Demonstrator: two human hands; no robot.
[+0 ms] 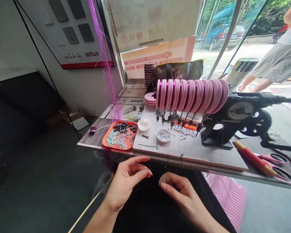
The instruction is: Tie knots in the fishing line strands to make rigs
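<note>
My left hand (pixel 127 179) is in front of the table edge, above a dark lap. Its thumb and fingers are pinched around something tiny and dark, too small to name. To its right, my right hand (pixel 180 189) is also closed, thumb against index finger; what lies between them cannot be made out. The hands are apart. Fine threads with dark weights hang from pink spools (pixel 189 95) on a black hand-cranked winder (pixel 237 113), down to the table edge above my right hand. A white bowl of silver-grey beads (pixel 164 139) stands behind my hands.
An orange tray (pixel 106 144) of beads and small metal parts sits at the table's left. A round white pad (pixel 144 124) and a thin metal tool (pixel 147 145) lie near the bowl. Scissors (pixel 276 165) lie right. Purple threads (pixel 106 61) hang at left; a person (pixel 278 51) is outside.
</note>
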